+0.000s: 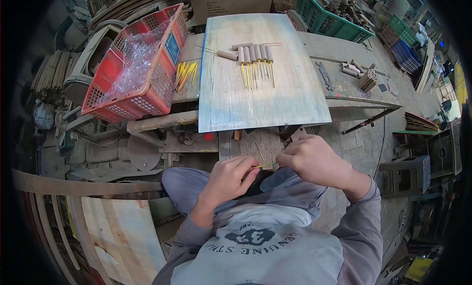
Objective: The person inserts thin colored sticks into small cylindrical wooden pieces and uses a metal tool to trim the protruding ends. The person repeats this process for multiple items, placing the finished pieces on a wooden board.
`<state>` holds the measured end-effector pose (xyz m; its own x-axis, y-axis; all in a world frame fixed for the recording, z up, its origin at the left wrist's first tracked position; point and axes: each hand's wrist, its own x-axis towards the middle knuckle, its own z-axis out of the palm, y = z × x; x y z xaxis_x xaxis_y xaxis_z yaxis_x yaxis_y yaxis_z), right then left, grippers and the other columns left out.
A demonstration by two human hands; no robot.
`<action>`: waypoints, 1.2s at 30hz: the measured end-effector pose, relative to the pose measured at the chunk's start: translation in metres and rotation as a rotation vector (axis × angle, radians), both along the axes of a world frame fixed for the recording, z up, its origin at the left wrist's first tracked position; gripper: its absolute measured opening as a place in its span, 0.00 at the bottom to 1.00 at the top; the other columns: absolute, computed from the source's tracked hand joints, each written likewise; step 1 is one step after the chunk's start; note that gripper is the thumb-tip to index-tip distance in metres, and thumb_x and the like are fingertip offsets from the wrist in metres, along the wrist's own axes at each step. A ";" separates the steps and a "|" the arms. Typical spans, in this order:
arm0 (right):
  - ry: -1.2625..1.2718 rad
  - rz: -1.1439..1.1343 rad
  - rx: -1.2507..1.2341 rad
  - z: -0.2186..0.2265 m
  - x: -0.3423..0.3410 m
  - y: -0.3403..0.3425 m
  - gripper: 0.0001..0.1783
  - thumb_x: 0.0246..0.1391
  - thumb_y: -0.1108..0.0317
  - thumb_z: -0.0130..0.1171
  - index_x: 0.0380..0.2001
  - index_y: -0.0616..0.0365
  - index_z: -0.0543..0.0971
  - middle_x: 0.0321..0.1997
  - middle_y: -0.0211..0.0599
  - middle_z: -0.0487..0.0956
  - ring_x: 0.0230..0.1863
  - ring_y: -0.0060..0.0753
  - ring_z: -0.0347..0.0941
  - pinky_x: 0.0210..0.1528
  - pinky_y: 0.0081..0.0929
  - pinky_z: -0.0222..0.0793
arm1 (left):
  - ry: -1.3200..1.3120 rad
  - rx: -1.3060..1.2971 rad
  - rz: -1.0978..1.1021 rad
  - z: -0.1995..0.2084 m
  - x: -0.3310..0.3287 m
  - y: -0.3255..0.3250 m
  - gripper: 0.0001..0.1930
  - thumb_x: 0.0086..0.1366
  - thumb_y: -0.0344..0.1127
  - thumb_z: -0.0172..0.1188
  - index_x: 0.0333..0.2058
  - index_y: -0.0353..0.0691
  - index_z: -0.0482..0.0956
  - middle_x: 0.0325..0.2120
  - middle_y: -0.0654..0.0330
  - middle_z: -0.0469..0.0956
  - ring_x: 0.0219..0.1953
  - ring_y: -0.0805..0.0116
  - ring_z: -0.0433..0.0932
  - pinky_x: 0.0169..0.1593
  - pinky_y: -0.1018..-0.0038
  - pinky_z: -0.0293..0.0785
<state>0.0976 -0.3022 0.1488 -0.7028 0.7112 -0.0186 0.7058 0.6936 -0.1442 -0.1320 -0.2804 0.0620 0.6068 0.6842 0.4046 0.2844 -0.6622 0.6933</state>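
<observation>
Above my lap, my left hand (pixel 230 179) is closed, with a thin yellow stick (pixel 261 166) pinched between thumb and fingers. The stick's greenish end points right and reaches the fingertips of my right hand (pixel 314 159). That hand is curled shut; whatever its fingers grip is hidden. Beyond my hands lies a pale wooden board (pixel 265 108). On it, several short brown cylindrical handles with thin yellow rods (pixel 256 63) are lined up side by side. Another handle with a dark thin rod (pixel 226 55) lies apart at their left.
Left of the board stands a red plastic basket (pixel 147 95) holding clear plastic wrap, beside a bundle of yellow sticks (pixel 186 74). Right of it, a wrench (pixel 324 77) and a stack of small cylinders (pixel 368 81) rest on the bench. A dark stool (pixel 405 174) stands farther right.
</observation>
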 end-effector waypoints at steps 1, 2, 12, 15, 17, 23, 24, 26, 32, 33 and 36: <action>0.031 -0.032 -0.013 -0.004 0.003 0.001 0.06 0.44 0.67 0.57 0.25 0.57 0.78 0.19 0.38 0.77 0.27 0.40 0.78 0.32 0.37 0.70 | 0.003 0.028 -0.001 0.001 0.000 0.002 0.05 0.57 0.31 0.61 0.29 0.38 0.75 0.21 0.56 0.75 0.22 0.58 0.75 0.26 0.68 0.69; 0.061 -0.049 -0.008 -0.007 0.006 0.001 0.05 0.44 0.67 0.57 0.24 0.56 0.78 0.18 0.39 0.77 0.25 0.42 0.77 0.30 0.37 0.70 | 0.017 0.057 0.023 0.001 0.000 0.002 0.05 0.56 0.31 0.62 0.28 0.38 0.75 0.21 0.57 0.75 0.22 0.59 0.75 0.25 0.68 0.69; 0.482 -0.569 -0.113 -0.032 0.042 0.061 0.07 0.46 0.74 0.54 0.27 0.61 0.81 0.20 0.39 0.80 0.22 0.39 0.77 0.29 0.31 0.71 | -0.158 0.342 0.404 0.009 -0.002 0.018 0.29 0.54 0.37 0.66 0.53 0.35 0.68 0.50 0.52 0.72 0.51 0.56 0.70 0.51 0.63 0.64; 0.694 -0.901 -0.191 -0.055 0.050 0.110 0.09 0.53 0.73 0.53 0.28 0.67 0.81 0.20 0.41 0.81 0.18 0.26 0.76 0.25 0.27 0.71 | -0.344 0.194 0.573 0.009 -0.012 0.015 0.21 0.55 0.30 0.63 0.49 0.34 0.71 0.44 0.52 0.76 0.48 0.58 0.72 0.53 0.63 0.64; 0.771 -1.058 -0.163 -0.073 0.048 0.140 0.11 0.54 0.72 0.54 0.26 0.69 0.81 0.19 0.43 0.80 0.18 0.27 0.77 0.24 0.28 0.72 | -0.423 0.008 0.653 -0.008 -0.023 0.012 0.17 0.56 0.29 0.61 0.45 0.34 0.73 0.40 0.53 0.78 0.45 0.59 0.73 0.53 0.64 0.64; 0.604 -1.169 -0.080 -0.110 0.058 0.208 0.15 0.56 0.63 0.56 0.27 0.66 0.81 0.20 0.43 0.80 0.23 0.41 0.79 0.31 0.35 0.74 | -0.465 -0.081 0.765 -0.030 -0.031 -0.011 0.10 0.58 0.28 0.58 0.39 0.35 0.75 0.30 0.59 0.80 0.38 0.64 0.74 0.50 0.69 0.63; 0.597 -1.147 -0.088 -0.108 0.057 0.211 0.16 0.56 0.61 0.56 0.27 0.66 0.81 0.20 0.44 0.81 0.24 0.43 0.79 0.33 0.37 0.74 | -0.465 -0.097 0.771 -0.033 -0.033 -0.014 0.10 0.59 0.28 0.58 0.39 0.35 0.75 0.30 0.59 0.80 0.38 0.64 0.74 0.50 0.69 0.63; 0.574 -1.108 0.006 -0.104 0.054 0.208 0.18 0.57 0.58 0.56 0.28 0.65 0.81 0.22 0.45 0.81 0.27 0.45 0.79 0.35 0.38 0.73 | -0.474 -0.121 0.784 -0.037 -0.036 -0.017 0.10 0.59 0.28 0.58 0.40 0.35 0.74 0.30 0.59 0.80 0.38 0.64 0.74 0.50 0.69 0.63; 0.821 -1.150 0.202 -0.094 0.091 0.164 0.19 0.55 0.54 0.58 0.32 0.63 0.81 0.28 0.49 0.81 0.32 0.46 0.79 0.36 0.36 0.72 | -0.549 -0.191 0.806 -0.038 -0.046 -0.019 0.09 0.62 0.26 0.55 0.41 0.31 0.72 0.30 0.56 0.77 0.37 0.69 0.75 0.50 0.73 0.67; 0.830 -1.198 0.321 -0.097 0.116 0.159 0.19 0.54 0.54 0.60 0.32 0.63 0.80 0.28 0.49 0.81 0.32 0.46 0.79 0.37 0.36 0.72 | -0.545 -0.180 0.790 -0.042 -0.050 -0.017 0.08 0.63 0.26 0.54 0.41 0.31 0.71 0.31 0.56 0.77 0.37 0.69 0.75 0.49 0.73 0.67; 0.968 -1.345 0.713 -0.106 0.197 0.144 0.18 0.47 0.56 0.67 0.29 0.62 0.80 0.27 0.45 0.81 0.31 0.45 0.78 0.37 0.38 0.72 | -0.577 -0.215 0.727 -0.044 -0.048 -0.012 0.08 0.64 0.26 0.53 0.41 0.30 0.71 0.32 0.55 0.76 0.37 0.70 0.74 0.48 0.74 0.67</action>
<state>0.2941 -0.1583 0.0430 0.7262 0.4303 0.5362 0.6334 -0.1158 -0.7651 -0.1796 -0.2921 0.0180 -0.2505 0.9099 0.3306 0.1523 -0.3002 0.9416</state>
